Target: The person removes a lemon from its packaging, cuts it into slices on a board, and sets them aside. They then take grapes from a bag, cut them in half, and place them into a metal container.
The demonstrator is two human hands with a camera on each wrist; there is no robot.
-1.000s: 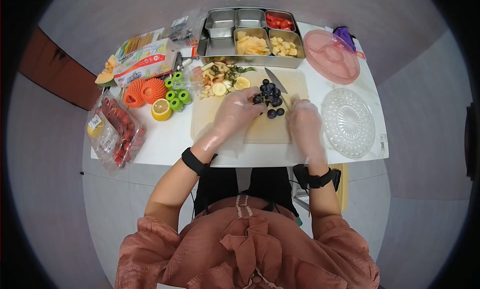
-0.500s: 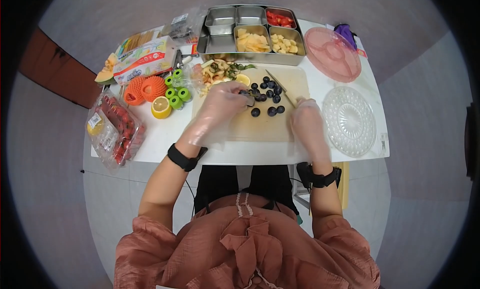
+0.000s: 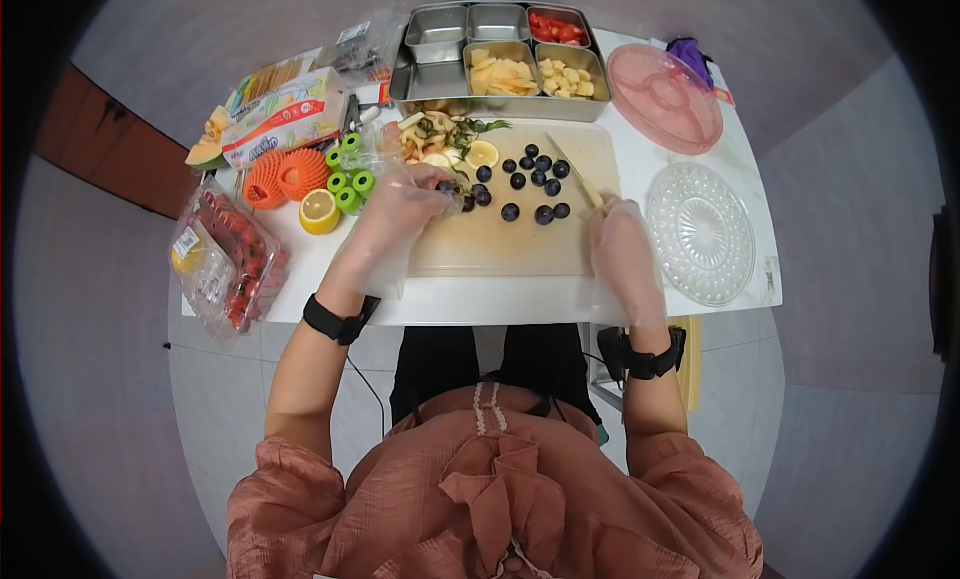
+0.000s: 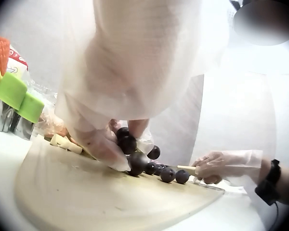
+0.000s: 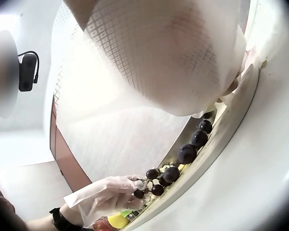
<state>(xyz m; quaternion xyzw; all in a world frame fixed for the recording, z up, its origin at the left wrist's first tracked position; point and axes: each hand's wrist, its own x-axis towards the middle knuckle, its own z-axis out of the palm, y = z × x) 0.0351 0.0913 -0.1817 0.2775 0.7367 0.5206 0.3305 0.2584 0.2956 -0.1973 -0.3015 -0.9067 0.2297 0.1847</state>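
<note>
In a clear plastic glove, my left hand grips a small cluster of dark grapes by its stem, low over the left part of the cutting board. Loose grapes lie scattered across the middle and right of that board. At its right edge my gloved right hand holds a knife by its pale handle, with the blade pointing away to the upper left. The left wrist view shows the thumb and fingers around the cluster, close above the board. Fruit peelings and a lemon slice lie at the board's back left.
Behind the board stands a steel tray with containers of cut fruit. At right lie a pink divided tray and a clear glass plate. On the left are a halved lemon, green-topped cutters and a strawberry pack.
My left hand has moved left with the grape cluster, which has fewer grapes on it. More loose grapes lie spread over the board. The right hand keeps the knife near the board's right edge.
</note>
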